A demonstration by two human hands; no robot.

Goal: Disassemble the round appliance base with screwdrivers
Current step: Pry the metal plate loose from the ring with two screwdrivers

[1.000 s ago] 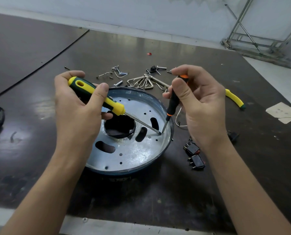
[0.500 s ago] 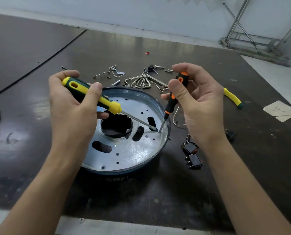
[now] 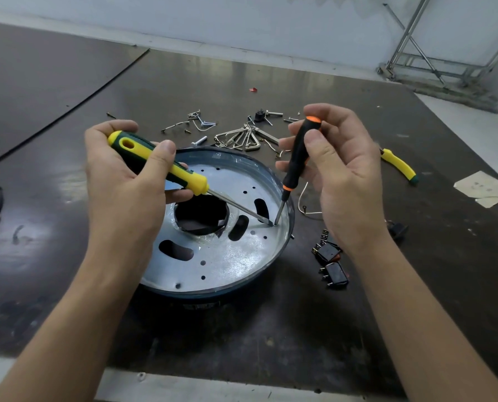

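yellow screwdriver (image 3: 166,166) slanting down-right, black screwdriver (image 3: 297,158) near-upright

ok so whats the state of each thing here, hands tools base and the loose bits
left hand: shut on yellow screwdriver, shaft slanted down.
right hand: shut on black screwdriver, nearly upright.
both tips: meeting at one spot near the right rim.
round base: flat on table, open side up, centre hole empty.
two black switches: loose on table.
hex keys: lying beyond base.
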